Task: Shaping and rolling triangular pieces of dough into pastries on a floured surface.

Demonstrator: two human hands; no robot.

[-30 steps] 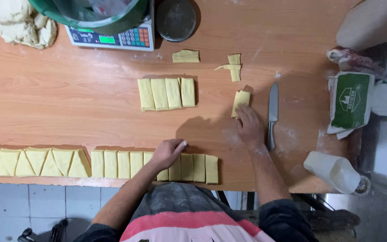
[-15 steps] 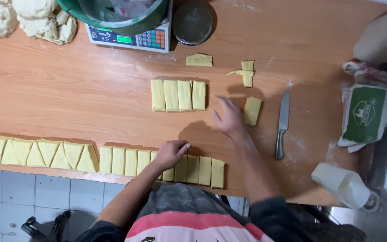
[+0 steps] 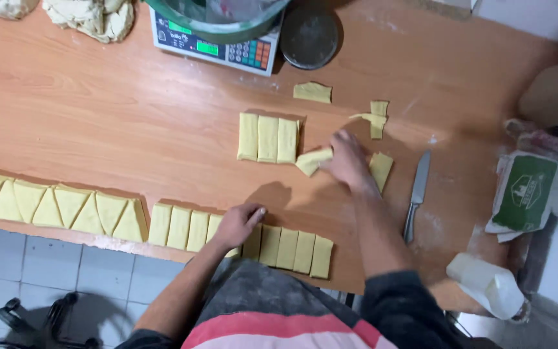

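While the right hand (image 3: 347, 158) is pinching a yellow dough strip (image 3: 313, 160) at centre frame, lifting its end just beside the block of three dough rectangles (image 3: 268, 137), the left hand (image 3: 239, 223) is resting palm-down, fingers loosely curled and holding nothing, on the near row of dough rectangles (image 3: 240, 236) at lower centre. Another cut piece (image 3: 380, 169) is lying just right of the right hand, partly hidden by the wrist. A knife (image 3: 416, 194) is lying right of that, blade pointing toward the top of the frame, apart from the dough. Two dough scraps (image 3: 312, 92) (image 3: 376, 116) are sitting above the hand, upper centre. A row of dough triangles (image 3: 53, 203) is running along the lower left edge of the wooden table (image 3: 117, 123). A digital scale (image 3: 217, 48) with a green bowl (image 3: 217, 16) on it is sitting at top centre, a round dark lid (image 3: 309, 35) just to its right. Dough lumps (image 3: 88, 16) are piled at upper left. A green-and-white packet (image 3: 524, 190) is lying at right, a white bottle (image 3: 485, 284) on its side at lower right.
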